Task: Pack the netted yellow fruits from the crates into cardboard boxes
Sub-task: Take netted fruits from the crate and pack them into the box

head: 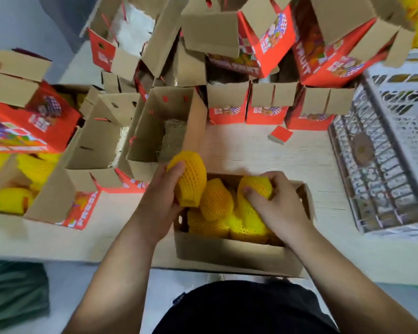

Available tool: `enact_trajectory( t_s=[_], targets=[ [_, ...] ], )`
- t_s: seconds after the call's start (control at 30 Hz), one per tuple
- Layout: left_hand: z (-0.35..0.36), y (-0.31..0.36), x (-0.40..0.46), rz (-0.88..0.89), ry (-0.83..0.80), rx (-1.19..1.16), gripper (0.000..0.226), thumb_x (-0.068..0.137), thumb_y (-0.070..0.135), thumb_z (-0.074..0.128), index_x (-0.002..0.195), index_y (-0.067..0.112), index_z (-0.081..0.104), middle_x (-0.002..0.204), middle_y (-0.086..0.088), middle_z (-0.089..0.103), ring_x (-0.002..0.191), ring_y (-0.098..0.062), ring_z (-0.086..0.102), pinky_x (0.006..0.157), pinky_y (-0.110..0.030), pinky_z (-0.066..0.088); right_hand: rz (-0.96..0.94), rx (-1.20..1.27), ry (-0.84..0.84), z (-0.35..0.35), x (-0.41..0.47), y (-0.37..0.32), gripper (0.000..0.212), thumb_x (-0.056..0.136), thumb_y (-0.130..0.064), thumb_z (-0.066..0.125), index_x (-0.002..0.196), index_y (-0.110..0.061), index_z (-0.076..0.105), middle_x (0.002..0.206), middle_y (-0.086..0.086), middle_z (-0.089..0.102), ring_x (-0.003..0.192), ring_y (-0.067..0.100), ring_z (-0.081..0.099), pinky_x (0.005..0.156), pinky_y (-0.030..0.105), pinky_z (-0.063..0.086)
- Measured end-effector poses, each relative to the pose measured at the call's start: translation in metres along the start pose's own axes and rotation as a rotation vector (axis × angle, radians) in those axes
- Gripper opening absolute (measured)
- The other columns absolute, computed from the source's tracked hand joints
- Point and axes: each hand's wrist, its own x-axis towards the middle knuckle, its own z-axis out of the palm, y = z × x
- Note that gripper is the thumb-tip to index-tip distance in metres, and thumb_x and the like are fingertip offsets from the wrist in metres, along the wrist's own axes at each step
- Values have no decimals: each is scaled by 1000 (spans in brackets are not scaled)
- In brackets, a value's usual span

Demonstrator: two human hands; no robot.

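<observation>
Fruit (187, 180) in yellow net sits in left hand (161, 201), thumb curled over its top, other fingers wrapped behind and underneath; it's held above the left rim of the open box (237, 254). Right hand (274, 206) is inside that box, fingers curled over a second fruit (255, 186) at the far side, thumb pressed on its near face. More netted fruit (216, 201) packed between and below. White crate (381, 165) to the right, well apart
</observation>
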Motion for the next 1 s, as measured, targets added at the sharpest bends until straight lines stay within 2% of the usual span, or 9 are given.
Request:
enact_trajectory(
  t_s=[0.1,0.2,0.37,0.43,0.53,0.63,0.73,0.87,1.0],
  targets=[
    [-8,-4,2,-35,-52,-58,70,83,58,71,144,30,54,135,-4,67,125,-26,64,102,-50,54,-8,-363,-165,6,-3,8,45,89,-49,66,128,-30,54,129,2,57,113,21,60,95,40,51],
    [-6,-6,5,-79,-95,-34,70,78,59,70,142,34,54,131,2,69,122,-23,65,100,-47,54,-31,-617,-280,21,-5,17,58,100,-46,54,152,-24,40,149,10,47,127,29,54,102,36,46],
    [12,-4,-3,-31,-208,253,38,79,69,63,113,58,51,119,24,55,107,-4,55,72,-23,47,-55,-1044,-247,36,1,21,76,99,-66,40,162,-28,18,159,3,38,145,33,32,112,47,36],
    [15,-3,0,28,-198,316,32,82,64,64,111,54,52,119,23,55,103,2,53,72,-19,44,-20,-930,-220,29,-1,20,85,92,-74,45,161,-33,16,159,-3,34,142,30,26,113,49,30],
    [21,-6,0,123,-200,397,25,93,49,69,114,46,54,115,22,56,101,5,54,73,-16,42,-151,-446,-160,27,-18,9,90,82,-78,57,156,-48,16,150,-19,31,137,12,24,112,41,29],
    [49,-8,-7,196,-324,452,30,97,49,63,125,41,55,111,30,58,108,17,53,82,-9,43,-284,216,-214,39,-31,-4,70,92,-47,74,151,-40,37,145,-13,54,137,12,49,107,29,45],
    [59,-2,-7,335,-427,645,28,109,47,39,135,42,48,137,24,53,137,-3,44,107,-24,39,-178,385,-8,28,-27,-13,66,83,-39,80,139,-43,46,124,-14,65,116,8,64,89,25,54],
    [15,-9,-1,710,-368,1479,44,103,53,45,147,44,46,145,21,47,133,-14,41,109,-36,30,-152,-138,202,-12,-23,5,76,76,-45,73,141,-38,35,127,-7,51,118,14,54,93,34,46],
    [-1,-25,2,725,-266,1499,25,88,53,69,109,41,63,110,15,49,109,-16,51,91,-39,35,-8,-881,-68,-10,-36,37,80,92,-71,28,161,-40,2,156,4,33,135,28,41,112,42,35]
  ],
)
